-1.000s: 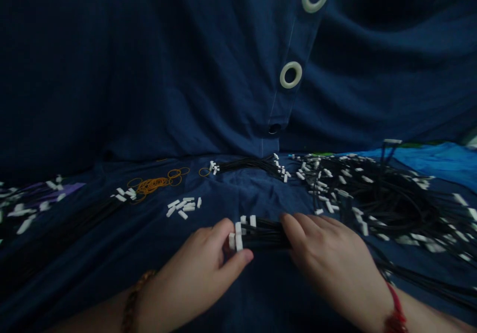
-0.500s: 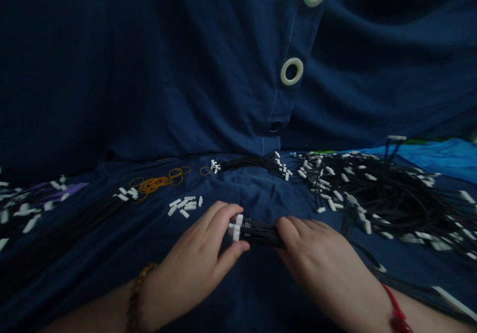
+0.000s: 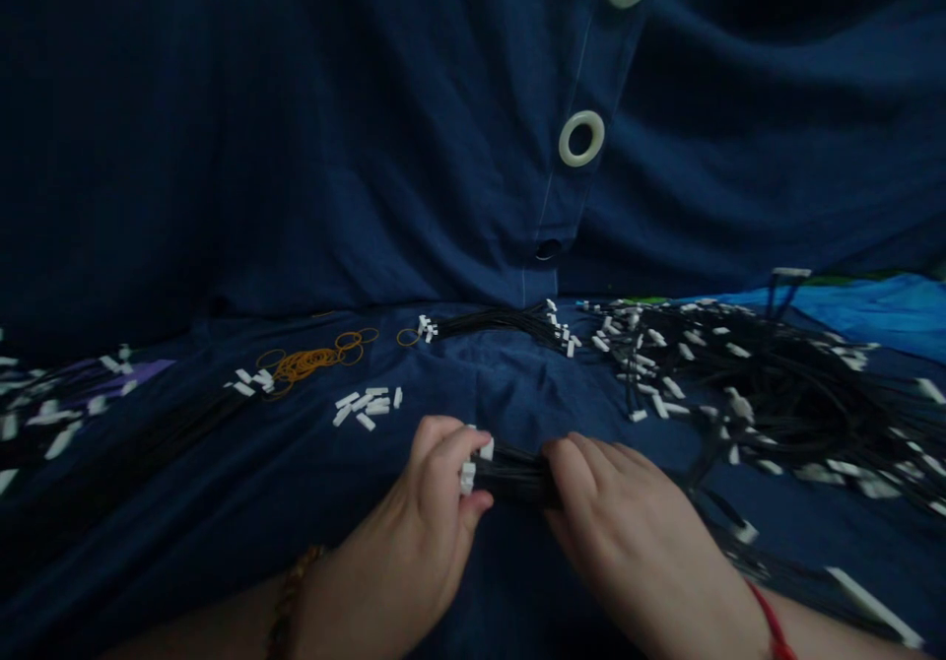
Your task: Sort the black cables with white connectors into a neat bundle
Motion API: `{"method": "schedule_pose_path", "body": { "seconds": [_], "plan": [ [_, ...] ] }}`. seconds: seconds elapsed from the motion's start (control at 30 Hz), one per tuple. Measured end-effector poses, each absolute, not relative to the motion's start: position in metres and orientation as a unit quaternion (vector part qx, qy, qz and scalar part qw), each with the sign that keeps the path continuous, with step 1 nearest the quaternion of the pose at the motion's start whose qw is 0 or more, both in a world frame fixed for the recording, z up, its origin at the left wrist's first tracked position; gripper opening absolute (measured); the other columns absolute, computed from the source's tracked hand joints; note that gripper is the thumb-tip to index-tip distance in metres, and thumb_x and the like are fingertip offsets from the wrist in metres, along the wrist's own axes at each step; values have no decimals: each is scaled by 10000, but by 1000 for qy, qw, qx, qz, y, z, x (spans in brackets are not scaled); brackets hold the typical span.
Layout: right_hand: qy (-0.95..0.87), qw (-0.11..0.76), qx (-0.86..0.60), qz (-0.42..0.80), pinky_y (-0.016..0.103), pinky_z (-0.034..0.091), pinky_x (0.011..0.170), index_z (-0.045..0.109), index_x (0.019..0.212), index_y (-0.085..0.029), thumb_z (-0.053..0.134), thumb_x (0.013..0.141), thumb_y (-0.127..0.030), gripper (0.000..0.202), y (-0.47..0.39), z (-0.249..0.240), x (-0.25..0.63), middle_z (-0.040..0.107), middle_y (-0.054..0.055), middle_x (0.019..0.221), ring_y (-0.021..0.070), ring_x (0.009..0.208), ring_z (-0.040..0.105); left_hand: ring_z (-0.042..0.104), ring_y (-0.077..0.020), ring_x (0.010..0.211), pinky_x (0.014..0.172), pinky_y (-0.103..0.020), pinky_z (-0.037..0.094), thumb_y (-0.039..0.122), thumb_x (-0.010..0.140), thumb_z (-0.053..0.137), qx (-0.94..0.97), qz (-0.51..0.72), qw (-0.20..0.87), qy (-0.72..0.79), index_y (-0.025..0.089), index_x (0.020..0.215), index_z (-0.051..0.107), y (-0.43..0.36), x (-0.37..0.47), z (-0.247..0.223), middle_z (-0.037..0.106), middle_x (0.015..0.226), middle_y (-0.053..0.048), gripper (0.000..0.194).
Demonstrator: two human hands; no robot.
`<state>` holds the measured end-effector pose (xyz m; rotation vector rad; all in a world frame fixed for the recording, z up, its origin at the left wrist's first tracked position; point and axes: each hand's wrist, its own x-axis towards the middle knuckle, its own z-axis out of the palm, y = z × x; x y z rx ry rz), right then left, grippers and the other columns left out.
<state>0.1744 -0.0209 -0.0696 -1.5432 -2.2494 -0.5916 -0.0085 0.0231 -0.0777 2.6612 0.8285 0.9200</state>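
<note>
A short bundle of black wires with white connector ends (image 3: 509,473) lies low in the middle of the dark blue cloth (image 3: 222,483), held between both hands. My left hand (image 3: 421,532) pinches the white connector end with thumb and fingers. My right hand (image 3: 628,532) wraps around the black wires just to the right of it. A beaded bracelet sits on my left wrist and a red string on my right wrist.
A big tangled heap of black wires with white connectors (image 3: 761,404) fills the right. A smaller tied bundle (image 3: 495,325) lies behind. Orange rubber bands (image 3: 310,360) and loose white connectors (image 3: 366,406) lie at left-centre. More wires (image 3: 44,419) are at far left. A curtain with white rings (image 3: 580,138) hangs behind.
Both hands have drawn the bundle slightly toward me and squeezed closer together. My left fingers have closed further over the white connector ends.
</note>
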Motion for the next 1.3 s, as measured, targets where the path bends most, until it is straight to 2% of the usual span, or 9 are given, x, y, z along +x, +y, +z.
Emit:
{"method": "schedule_pose_path", "body": {
  "seconds": [0.1, 0.27, 0.4, 0.6, 0.77, 0.87, 1.0, 1.13, 1.3],
  "plan": [
    [-784, 142, -561, -224, 320, 334, 599, 373, 833, -181, 521, 665, -14, 280, -21, -75, 171, 472, 30, 735, 214, 625, 468, 394, -150, 1109, 970, -252, 355, 44, 880, 319, 895, 286, 154, 306, 221, 1261, 246, 23, -6, -75, 348, 1168, -75, 427],
    [-779, 107, -576, -222, 332, 310, 614, 377, 841, -178, 553, 676, -21, 288, -22, -78, 172, 462, 34, 759, 221, 656, 457, 400, -154, 1100, 967, -274, 336, 83, 866, 386, 862, 301, 249, 322, 248, 1097, 382, 27, -7, -73, 377, 1145, -44, 284],
    [-776, 113, -584, -209, 325, 300, 619, 379, 828, -186, 568, 662, -12, 306, -22, -76, 176, 459, 21, 754, 211, 651, 455, 447, -151, 1054, 945, -282, 348, 117, 855, 446, 851, 300, 303, 308, 266, 1053, 426, 28, -9, -70, 471, 1081, -10, 248],
    [-791, 159, -559, -191, 294, 293, 584, 376, 791, -195, 581, 632, -13, 317, -20, -71, 178, 468, -5, 704, 188, 589, 459, 533, -139, 819, 750, -243, 437, 181, 797, 562, 802, 299, 382, 349, 271, 1026, 455, 27, -12, -69, 524, 909, 19, 268],
    [-804, 192, -543, -148, 268, 288, 528, 387, 760, -200, 567, 602, -15, 303, -22, -65, 179, 490, -22, 651, 176, 532, 479, 538, -149, 772, 675, -223, 444, 268, 716, 690, 766, 302, 450, 346, 242, 1030, 506, 28, -17, -69, 552, 867, 4, 365],
    [-805, 192, -542, -147, 257, 289, 506, 397, 737, -200, 537, 578, 2, 293, -22, -59, 184, 503, -22, 632, 169, 510, 486, 548, -131, 799, 677, -191, 439, 303, 685, 735, 711, 302, 564, 292, 269, 1075, 529, 31, -20, -61, 573, 897, 14, 443],
    [-812, 189, -541, -112, 246, 309, 499, 434, 765, -193, 482, 562, 21, 299, -20, -49, 194, 538, -15, 652, 165, 531, 514, 580, -100, 792, 688, -177, 468, 333, 757, 668, 608, 254, 729, 187, 300, 1116, 590, 40, -23, -46, 611, 959, 6, 369],
    [-821, 184, -536, -68, 241, 325, 509, 469, 782, -190, 459, 529, 24, 332, -20, -45, 197, 563, -16, 677, 163, 555, 530, 606, -99, 807, 682, -156, 483, 216, 690, 737, 615, 246, 720, 207, 310, 1035, 642, 44, -24, -41, 636, 977, 20, 371],
    [-823, 186, -534, -52, 248, 330, 541, 483, 786, -190, 470, 557, 14, 307, -21, -47, 190, 558, -9, 701, 167, 586, 519, 606, -103, 746, 669, -168, 491, 281, 679, 742, 686, 275, 624, 253, 285, 1038, 604, 38, -21, -44, 650, 855, 41, 385]
  ]
}}
